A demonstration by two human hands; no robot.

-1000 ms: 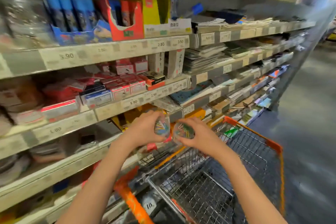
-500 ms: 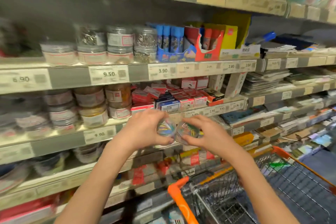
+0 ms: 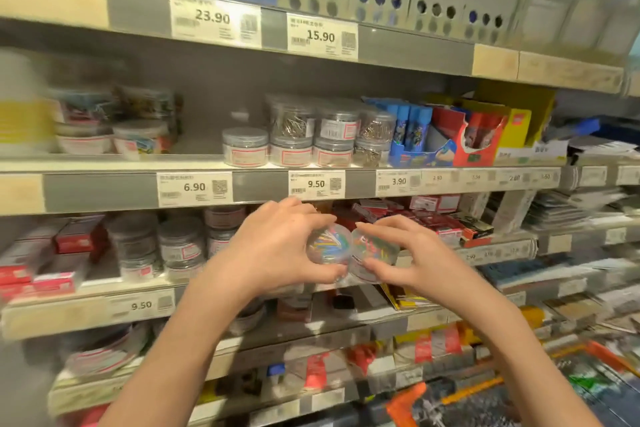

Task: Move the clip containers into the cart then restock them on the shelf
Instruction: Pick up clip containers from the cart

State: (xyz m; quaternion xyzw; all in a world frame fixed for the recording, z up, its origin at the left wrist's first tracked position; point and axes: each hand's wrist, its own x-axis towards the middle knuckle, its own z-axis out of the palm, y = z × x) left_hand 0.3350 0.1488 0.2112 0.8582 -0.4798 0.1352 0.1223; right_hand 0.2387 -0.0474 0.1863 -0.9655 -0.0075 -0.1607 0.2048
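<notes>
Two clear clip containers, side by side: the left hand point(image 3: 273, 246) grips one point(image 3: 327, 246), the right hand point(image 3: 408, 258) grips the other point(image 3: 372, 253), before the shelf point(image 3: 104, 192).

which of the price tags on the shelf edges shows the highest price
The 23.90 tag on the top shelf edge, leftmost there; the readable others show lower prices.

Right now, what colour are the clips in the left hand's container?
Mixed colours, blue, yellow, pink and green, in the clear container; only the head view shows it.
</notes>
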